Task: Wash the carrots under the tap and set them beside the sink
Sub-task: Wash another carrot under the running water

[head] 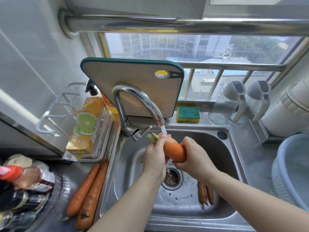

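Note:
Water runs from the chrome tap (142, 104) onto a thick orange carrot (173, 149) that I hold over the steel sink (232, 158). My left hand (154, 156) grips its leafy top end. My right hand (194, 157) wraps around its lower part. Two carrots (89, 190) with soil on them lie on the counter left of the sink. Two smaller carrots (205, 192) lie inside the sink basin, right of the drain (172, 178).
A cutting board (133, 81) leans behind the tap, with a yellow-green sponge (188, 114) beside it. A tray with an orange box (88, 124) stands at the left, bottles (25, 181) at the lower left. Glass dispensers (234, 102) and a blue basin (291, 168) stand at the right.

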Tool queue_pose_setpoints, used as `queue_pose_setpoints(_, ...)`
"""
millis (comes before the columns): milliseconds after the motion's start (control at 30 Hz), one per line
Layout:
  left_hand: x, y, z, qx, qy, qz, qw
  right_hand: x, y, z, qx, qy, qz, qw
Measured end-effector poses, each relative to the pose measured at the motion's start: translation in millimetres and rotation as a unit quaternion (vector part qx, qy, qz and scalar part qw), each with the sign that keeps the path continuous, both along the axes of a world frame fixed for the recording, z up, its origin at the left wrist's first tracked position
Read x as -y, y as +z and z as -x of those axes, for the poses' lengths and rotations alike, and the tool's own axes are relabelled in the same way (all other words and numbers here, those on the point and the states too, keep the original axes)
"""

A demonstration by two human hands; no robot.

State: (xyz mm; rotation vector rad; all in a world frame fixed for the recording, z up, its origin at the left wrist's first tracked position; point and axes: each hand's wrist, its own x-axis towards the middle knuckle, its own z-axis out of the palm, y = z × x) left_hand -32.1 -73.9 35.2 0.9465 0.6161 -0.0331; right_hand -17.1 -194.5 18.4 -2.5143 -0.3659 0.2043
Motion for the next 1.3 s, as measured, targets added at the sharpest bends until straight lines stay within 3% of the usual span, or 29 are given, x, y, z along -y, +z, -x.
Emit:
queue_pose_setpoints(133,1.5,-2.0,-6.6,-0.007,0.02,-0.022,1.0,-9.7,-0.8,4.1,-0.053,-0.028,-0.039,0.997)
queue_pose_setpoints(200,-0.3,-4.1,-4.6,-0.01,0.011,-0.029,0.999,-10.8,4.0,0.3,-0.146,0.002,-0.031,0.989)
queue_pose_setpoints(333,-10.1,-9.2,2.0,-0.013,0.004,-0.01,1.0,-1.3,20.4,-4.9,-0.353,0.05,-0.092,0.93)
queue_pose_setpoints(400,-12.1,-11.9,3.9,-0.018,0.005,-0.002,1.0,1.6,23.5,-4.4,-0.316,0.069,-0.048,0.945)
queue_pose_setpoints(533,-5.0,-8.0,-0.7,-0.03,0.035,0.012,0.999,-2.4,12.5,2.1,-0.106,0.08,0.051,0.99)
queue_pose_setpoints(700,1.3,-2.8,-12.5,-0.085,0.056,0.027,0.994,2.0,2.7,12.5,0.043,0.046,0.077,0.995)
queue_pose_setpoints(767,-2.0,-3.4,-16.5,-0.115,0.052,0.043,0.991,2.8,1.7,13.1,0.057,0.056,0.088,0.993)
queue_pose_setpoints(867,-3.5,-2.6,-16.2,-0.107,0.003,0.029,0.994,2.3,3.9,8.5,-0.05,0.051,0.057,0.996)
queue_pose_setpoints(933,-3.0,-1.0,-9.1,-0.072,-0.045,0.019,0.996,1.9,7.1,2.1,-0.172,0.039,-0.05,0.983)
queue_pose_setpoints(1033,-9.6,-5.7,5.2,-0.016,-0.141,0.011,0.99,4.8,13.5,-5.6,-0.333,0.042,-0.191,0.923)
queue_pose_setpoints(1133,-23.0,-11.6,12.2,0.027,-0.201,0.04,0.978,10.6,10.0,-9.8,-0.476,0.03,-0.302,0.826)
queue_pose_setpoints(1200,-28.5,-13.2,12.6,0.047,-0.212,0.055,0.975,11.8,9.9,-11.9,-0.528,0.023,-0.316,0.788)
queue_pose_setpoints(1300,-29.3,-17.5,11.2,0.058,-0.196,0.014,0.979,12.2,13.8,-15.1,-0.524,0.019,-0.264,0.81)
